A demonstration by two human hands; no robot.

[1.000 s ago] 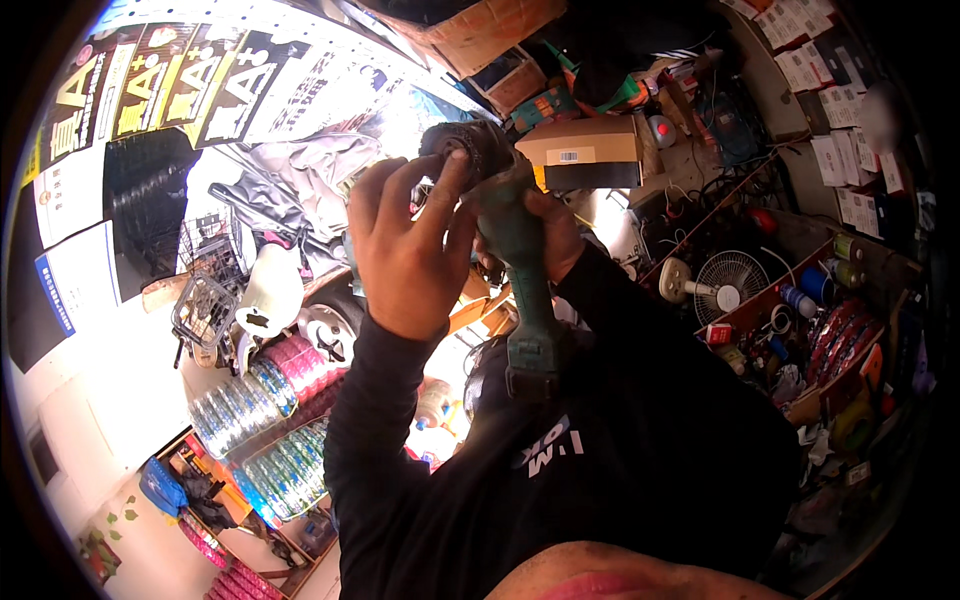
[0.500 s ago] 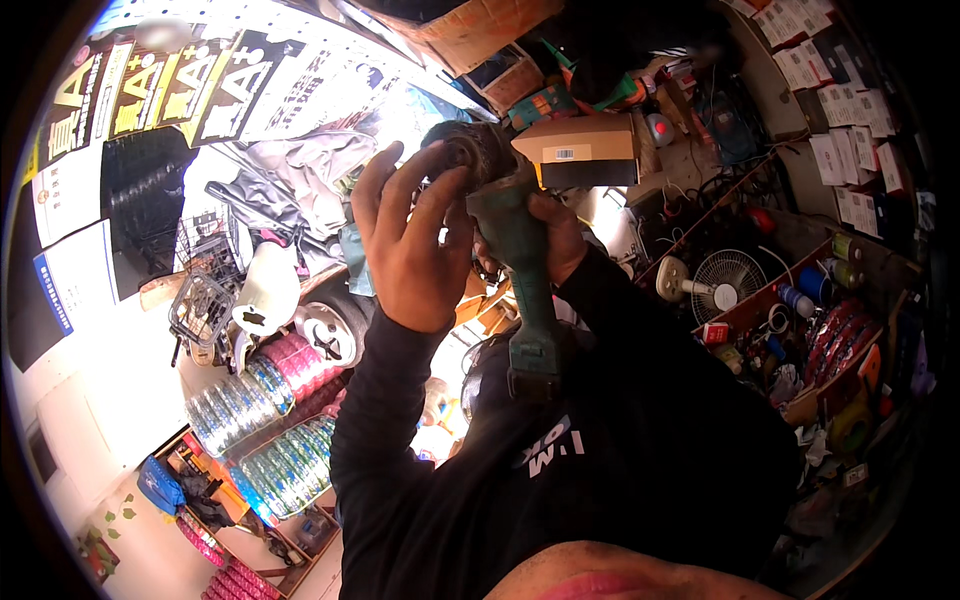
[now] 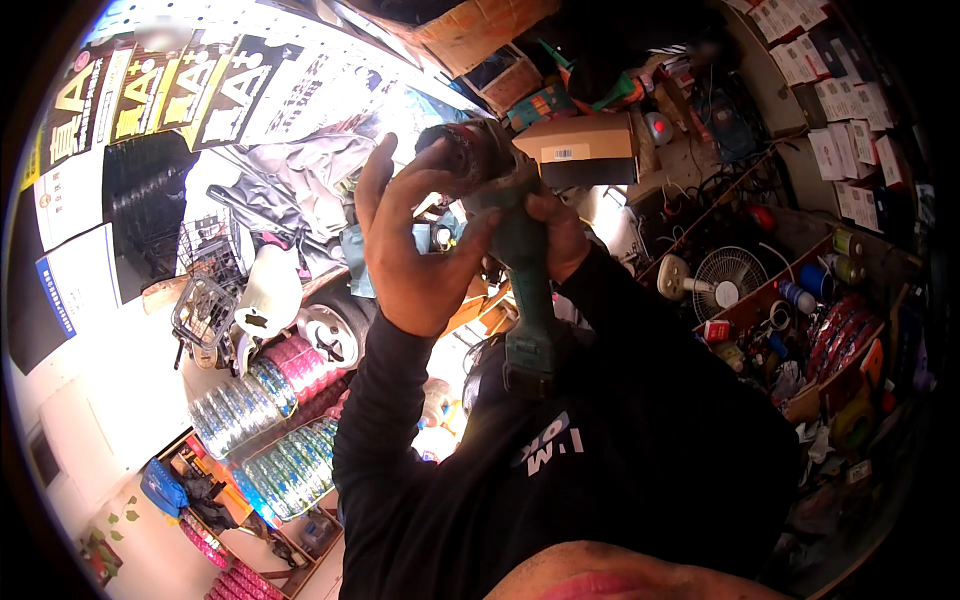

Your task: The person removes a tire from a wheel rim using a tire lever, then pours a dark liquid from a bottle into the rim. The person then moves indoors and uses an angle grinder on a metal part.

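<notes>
A worn green cordless power tool (image 3: pixel 528 290) is held up in front of my chest, its dark round head (image 3: pixel 478 150) at the top and its battery end pointing down. My right hand (image 3: pixel 562 238) is closed around the body just below the head. On the other side, my left hand (image 3: pixel 410 250) grips at the head; its fingers curl over the round dark part and the thumb lies near the tool's neck. One left finger stands raised away from it. The exact contact of the left fingertips is partly hidden.
Beyond the tool sits a brown cardboard box (image 3: pixel 580 140). A white fan (image 3: pixel 725 280) stands among clutter on the right. Wrapped tires (image 3: pixel 240 405) are stacked at the left, beside a wire basket (image 3: pixel 205 240) and a wheel rim (image 3: pixel 330 335). White boxes (image 3: pixel 850 105) line the far right.
My left fingers have shifted over the round head, with one now lifted farther and the thumb lower and more visible. The tool has barely moved, and my right hand keeps its grip.
</notes>
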